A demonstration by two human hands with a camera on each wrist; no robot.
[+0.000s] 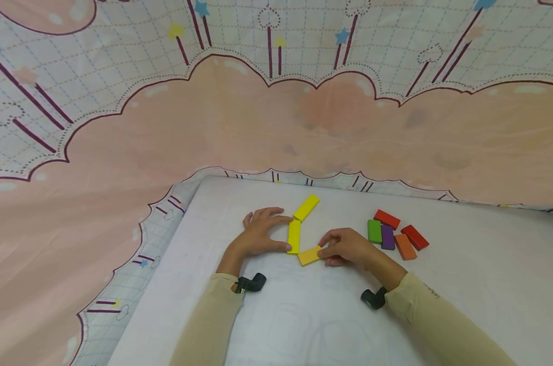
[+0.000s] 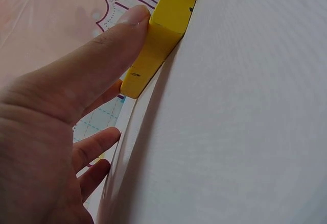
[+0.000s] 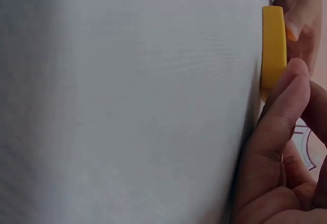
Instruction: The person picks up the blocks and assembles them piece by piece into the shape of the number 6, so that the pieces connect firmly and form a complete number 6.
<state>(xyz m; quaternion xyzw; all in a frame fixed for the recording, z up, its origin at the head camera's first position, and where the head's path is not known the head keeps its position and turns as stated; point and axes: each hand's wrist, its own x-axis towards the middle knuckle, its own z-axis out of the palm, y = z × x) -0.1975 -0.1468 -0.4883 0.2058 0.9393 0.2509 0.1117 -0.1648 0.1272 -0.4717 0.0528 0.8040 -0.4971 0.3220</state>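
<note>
My left hand [image 1: 260, 231] spreads its thumb and index finger along the left side of a bright yellow block [image 1: 294, 236] lying flat. The thumb [image 2: 115, 45] touches this block close to its near end, and the index fingertip is at its far end. Another bright yellow block [image 1: 307, 207] slants away from that far end, up and to the right. Between thumb and fingers, my right hand [image 1: 347, 247] pinches the right end of a deeper yellow block [image 1: 309, 256]. This block's left end meets the near end of the middle one, so the three form a bent line.
Right of my right hand lies a loose group: a green block [image 1: 374, 231], a purple block [image 1: 387, 237], an orange block [image 1: 405, 247] and two red blocks [image 1: 387, 219]. The white tabletop [image 1: 303, 325] reaches back to a patterned cloth [image 1: 303, 127]. Both wrists carry black cameras.
</note>
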